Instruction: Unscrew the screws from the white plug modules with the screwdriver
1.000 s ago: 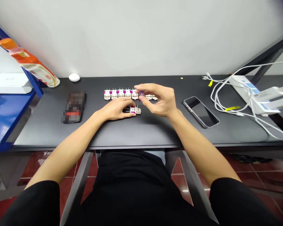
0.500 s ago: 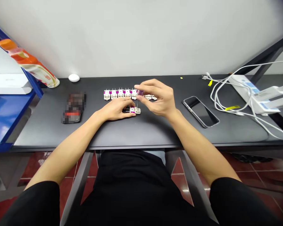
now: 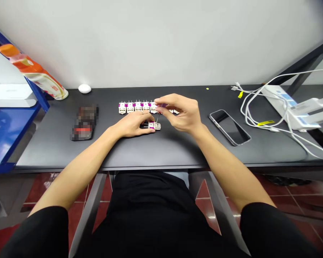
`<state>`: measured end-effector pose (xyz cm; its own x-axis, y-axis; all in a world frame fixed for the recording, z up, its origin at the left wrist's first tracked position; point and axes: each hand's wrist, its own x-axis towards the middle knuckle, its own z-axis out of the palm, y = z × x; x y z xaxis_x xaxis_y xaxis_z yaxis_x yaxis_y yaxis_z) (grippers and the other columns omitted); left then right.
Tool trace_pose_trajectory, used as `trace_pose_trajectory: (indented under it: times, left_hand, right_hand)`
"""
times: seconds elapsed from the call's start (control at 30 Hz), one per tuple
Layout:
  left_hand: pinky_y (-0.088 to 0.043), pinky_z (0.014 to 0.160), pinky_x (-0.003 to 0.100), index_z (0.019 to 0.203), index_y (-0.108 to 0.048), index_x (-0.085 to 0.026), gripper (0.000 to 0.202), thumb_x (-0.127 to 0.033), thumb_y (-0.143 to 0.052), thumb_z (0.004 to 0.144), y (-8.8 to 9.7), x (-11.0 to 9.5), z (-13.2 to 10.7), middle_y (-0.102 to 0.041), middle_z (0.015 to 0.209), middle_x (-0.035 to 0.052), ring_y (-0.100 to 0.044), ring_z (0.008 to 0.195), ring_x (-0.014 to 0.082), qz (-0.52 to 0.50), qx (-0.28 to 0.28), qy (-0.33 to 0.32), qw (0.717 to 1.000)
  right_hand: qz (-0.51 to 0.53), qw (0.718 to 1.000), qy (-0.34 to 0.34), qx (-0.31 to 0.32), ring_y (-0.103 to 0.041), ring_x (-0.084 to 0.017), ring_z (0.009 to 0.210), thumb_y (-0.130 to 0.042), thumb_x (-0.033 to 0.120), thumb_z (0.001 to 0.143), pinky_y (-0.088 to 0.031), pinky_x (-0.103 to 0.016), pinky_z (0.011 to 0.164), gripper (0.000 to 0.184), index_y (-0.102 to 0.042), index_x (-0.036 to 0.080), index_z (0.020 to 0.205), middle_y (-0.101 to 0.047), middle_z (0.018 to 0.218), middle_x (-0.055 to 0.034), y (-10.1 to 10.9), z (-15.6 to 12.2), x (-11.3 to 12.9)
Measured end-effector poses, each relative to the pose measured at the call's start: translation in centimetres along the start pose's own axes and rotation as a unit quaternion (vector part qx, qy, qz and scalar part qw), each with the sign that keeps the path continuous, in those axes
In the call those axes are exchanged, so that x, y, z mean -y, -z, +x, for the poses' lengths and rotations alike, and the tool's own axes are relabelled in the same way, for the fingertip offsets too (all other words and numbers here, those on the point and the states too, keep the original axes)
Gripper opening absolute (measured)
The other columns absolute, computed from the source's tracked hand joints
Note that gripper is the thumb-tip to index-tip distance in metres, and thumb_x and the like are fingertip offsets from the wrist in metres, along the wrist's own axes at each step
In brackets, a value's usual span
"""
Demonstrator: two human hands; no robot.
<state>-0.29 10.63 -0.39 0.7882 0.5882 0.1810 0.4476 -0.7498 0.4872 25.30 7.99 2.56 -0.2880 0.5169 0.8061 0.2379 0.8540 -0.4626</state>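
My left hand rests on the dark table, its thumb and fingers closed about a small white and purple electrical part with metal pins. That part lies flat, its pins toward my palm. Above it, my right hand pinches a screwdriver, whose thin metal shaft slants down to the part. Most of the screwdriver's purple handle is hidden by my fingers. Just behind my hands stands a row of several similar white and purple parts, pins up. My right hand covers the row's right end in places.
A phone lies to the right, near white cables and a power strip. A partly blurred dark object is at left. Behind it are a white rounded object and an orange-capped bottle by the wall.
My right hand has shifted very slightly, and the screwdriver's shaft leans a little more to the right. My left hand keeps its hold on the part.
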Motion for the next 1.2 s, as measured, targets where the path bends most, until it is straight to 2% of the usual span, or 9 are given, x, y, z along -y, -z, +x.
trace_pose_trajectory:
  times: [0.13,0.3,0.4,0.53,0.7,0.87,0.93,1.07,1.2]
  left_hand:
    - [-0.053,0.085,0.035,0.127,-0.074,-0.020,0.041,-0.057,-0.073,0.108,0.07,-0.07,-0.03,-0.078,0.112,0.0089,-0.069,0.092,0.0229,-0.001,-0.001,0.000,1.000]
    - [-0.053,0.086,0.035,0.130,-0.074,-0.021,0.042,-0.057,-0.074,0.108,0.09,-0.08,-0.07,-0.079,0.113,0.0087,-0.069,0.092,0.0227,-0.002,-0.001,0.000,1.000]
    - [-0.052,0.085,0.035,0.128,-0.075,-0.021,0.041,-0.057,-0.073,0.108,0.07,-0.04,-0.07,-0.078,0.112,0.0087,-0.069,0.092,0.0231,0.001,-0.003,-0.003,1.000]
    - [-0.051,0.085,0.035,0.125,-0.075,-0.021,0.040,-0.057,-0.074,0.108,0.01,0.04,-0.04,-0.077,0.109,0.0084,-0.068,0.092,0.0234,0.001,-0.006,-0.007,1.000]
    - [-0.053,0.086,0.036,0.123,-0.075,-0.021,0.040,-0.058,-0.073,0.108,-0.02,0.05,0.00,-0.077,0.111,0.0095,-0.068,0.092,0.0236,0.000,-0.003,-0.003,1.000]
    - [-0.054,0.086,0.036,0.123,-0.076,-0.021,0.042,-0.059,-0.072,0.107,0.07,-0.11,-0.01,-0.078,0.115,0.0098,-0.069,0.092,0.0236,-0.005,-0.005,0.003,1.000]
    - [-0.054,0.086,0.036,0.124,-0.076,-0.021,0.041,-0.059,-0.072,0.107,0.10,-0.14,-0.02,-0.078,0.116,0.0098,-0.069,0.093,0.0237,-0.009,-0.004,0.003,1.000]
    - [-0.053,0.085,0.036,0.127,-0.076,-0.021,0.042,-0.058,-0.072,0.108,0.04,-0.03,-0.05,-0.077,0.117,0.0100,-0.069,0.092,0.0235,-0.006,-0.005,0.000,1.000]
    - [-0.052,0.085,0.036,0.126,-0.076,-0.021,0.041,-0.058,-0.073,0.107,0.00,0.03,-0.03,-0.077,0.114,0.0098,-0.069,0.093,0.0241,-0.003,-0.009,-0.004,1.000]
  right_hand:
    - [0.018,1.000,0.002,-0.001,-0.088,-0.020,0.108,-0.076,0.024,0.108,-0.078,-0.033,0.085,0.032,-0.084,0.032,0.137,-0.090,0.129,-0.0022,-0.06,-0.19,-0.04]
    - [0.004,1.000,-0.006,-0.010,-0.088,-0.019,0.105,-0.076,0.027,0.109,-0.078,-0.033,0.081,0.030,-0.085,0.035,0.136,-0.090,0.127,-0.0004,-0.04,-0.30,0.01]
    - [0.016,1.000,0.003,-0.015,-0.087,-0.019,0.106,-0.076,0.027,0.109,-0.078,-0.032,0.082,0.031,-0.085,0.037,0.137,-0.090,0.126,0.0003,-0.09,-0.30,-0.12]
    - [0.010,1.000,0.001,-0.014,-0.087,-0.019,0.105,-0.077,0.029,0.108,-0.078,-0.031,0.081,0.028,-0.085,0.034,0.135,-0.090,0.124,-0.0010,-0.16,-0.31,-0.14]
    - [0.015,0.999,-0.037,0.012,-0.087,-0.019,0.104,-0.073,0.032,0.111,-0.078,-0.034,0.085,0.027,-0.084,0.031,0.135,-0.089,0.128,-0.0043,-0.15,-0.34,0.09]
    - [0.049,0.995,-0.049,0.067,-0.086,-0.020,0.113,-0.058,0.032,0.117,-0.075,-0.036,0.094,0.038,-0.074,0.030,0.151,-0.084,0.138,-0.0073,0.02,-0.24,-0.07]
    - [0.033,0.996,-0.038,0.070,-0.084,-0.021,0.115,-0.055,0.033,0.118,-0.074,-0.038,0.096,0.038,-0.073,0.031,0.152,-0.084,0.134,-0.0074,0.09,-0.13,-0.21]
    - [-0.020,0.999,-0.017,0.047,-0.080,-0.020,0.105,-0.063,0.036,0.116,-0.072,-0.040,0.091,0.035,-0.073,0.035,0.149,-0.083,0.121,-0.0039,0.07,0.00,-0.42]
    - [-0.002,0.998,-0.038,0.051,-0.081,-0.020,0.105,-0.058,0.039,0.118,-0.072,-0.038,0.089,0.038,-0.071,0.034,0.153,-0.083,0.121,-0.0048,-0.07,-0.22,-0.62]
